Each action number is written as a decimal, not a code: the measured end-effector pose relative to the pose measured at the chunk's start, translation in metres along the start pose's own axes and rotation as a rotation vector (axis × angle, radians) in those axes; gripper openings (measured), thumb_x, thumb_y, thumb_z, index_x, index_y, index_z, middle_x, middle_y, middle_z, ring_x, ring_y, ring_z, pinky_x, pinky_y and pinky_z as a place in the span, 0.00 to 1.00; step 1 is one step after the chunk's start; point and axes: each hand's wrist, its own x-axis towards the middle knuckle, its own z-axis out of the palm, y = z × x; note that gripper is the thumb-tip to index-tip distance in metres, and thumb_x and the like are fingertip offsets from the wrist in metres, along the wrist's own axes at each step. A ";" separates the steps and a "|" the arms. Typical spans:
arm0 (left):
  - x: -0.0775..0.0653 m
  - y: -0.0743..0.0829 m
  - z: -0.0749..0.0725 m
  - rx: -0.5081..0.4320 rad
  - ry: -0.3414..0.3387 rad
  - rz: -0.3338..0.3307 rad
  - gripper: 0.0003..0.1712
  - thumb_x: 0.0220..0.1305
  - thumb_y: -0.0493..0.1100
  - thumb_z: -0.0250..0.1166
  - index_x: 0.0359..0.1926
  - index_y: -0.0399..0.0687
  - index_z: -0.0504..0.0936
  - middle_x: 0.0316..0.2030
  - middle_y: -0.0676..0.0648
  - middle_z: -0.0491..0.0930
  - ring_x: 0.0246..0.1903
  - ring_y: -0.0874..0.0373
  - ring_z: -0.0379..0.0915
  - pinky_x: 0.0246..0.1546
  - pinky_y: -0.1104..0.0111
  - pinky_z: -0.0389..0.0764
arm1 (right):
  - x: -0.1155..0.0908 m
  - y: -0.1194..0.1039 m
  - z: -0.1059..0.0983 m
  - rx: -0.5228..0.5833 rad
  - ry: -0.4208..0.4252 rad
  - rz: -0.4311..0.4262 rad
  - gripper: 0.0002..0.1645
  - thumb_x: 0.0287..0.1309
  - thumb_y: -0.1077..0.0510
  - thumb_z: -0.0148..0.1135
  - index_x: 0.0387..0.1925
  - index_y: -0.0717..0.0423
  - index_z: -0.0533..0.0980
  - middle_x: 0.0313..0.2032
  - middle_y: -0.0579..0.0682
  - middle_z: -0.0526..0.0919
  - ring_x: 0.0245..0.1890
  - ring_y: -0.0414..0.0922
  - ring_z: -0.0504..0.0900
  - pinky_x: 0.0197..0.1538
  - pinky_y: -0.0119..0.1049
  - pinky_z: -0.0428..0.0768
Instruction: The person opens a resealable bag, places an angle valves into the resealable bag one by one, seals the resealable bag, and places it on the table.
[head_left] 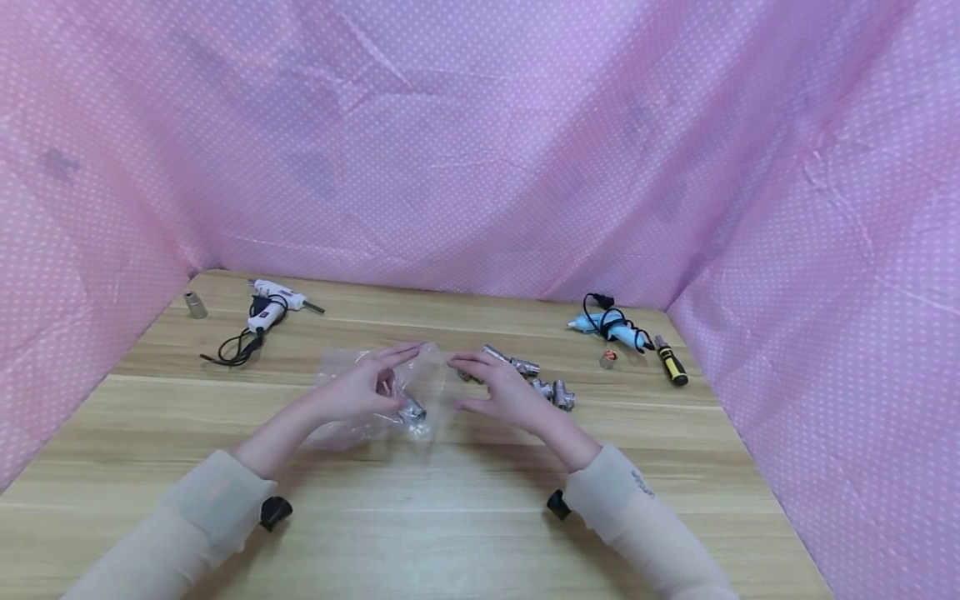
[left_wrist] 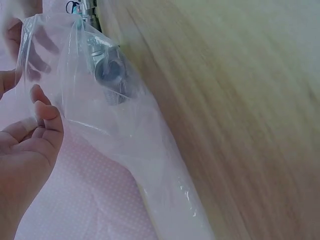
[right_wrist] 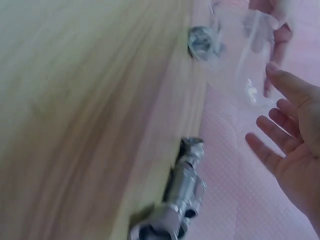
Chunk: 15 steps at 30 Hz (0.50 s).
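Bag (head_left: 337,429): one, clear plastic, thin and limp, glossy along its creases, wrinkled; located on the table (head_left: 450,517), left of centre, its right end raised between the hands.
Fitting (left_wrist: 111,72): one, silvery metal, seen through the bag's film; round, dark open end, with a ridged section beside it.
Left hand (head_left: 358,387): fingers curled, pinching the bag.
Right hand (head_left: 506,392): apart from the left, fingers spread and holding nothing; thumb close to the bag's edge, contact impossible to tell.
Loose fittings (right_wrist: 182,187): several, shiny metal, some tee-shaped, grouped on the table by the right hand, partly hidden by it in the head view.
Far left of table: metal cylinder (head_left: 196,306), upright; white glue gun (head_left: 264,318) with black cord.
Far right: blue glue gun (head_left: 624,332), black cord wound about it; yellow-and-black screwdriver (head_left: 672,364).
Backdrop: pink curtain (head_left: 480,167), white dots.
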 end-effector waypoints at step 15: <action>0.001 -0.004 0.000 0.029 0.023 -0.011 0.51 0.52 0.40 0.69 0.73 0.51 0.52 0.61 0.41 0.64 0.29 0.58 0.72 0.30 0.70 0.79 | -0.052 0.045 -0.039 -0.014 0.002 0.073 0.37 0.44 0.55 0.74 0.58 0.52 0.73 0.62 0.53 0.70 0.62 0.52 0.67 0.62 0.56 0.67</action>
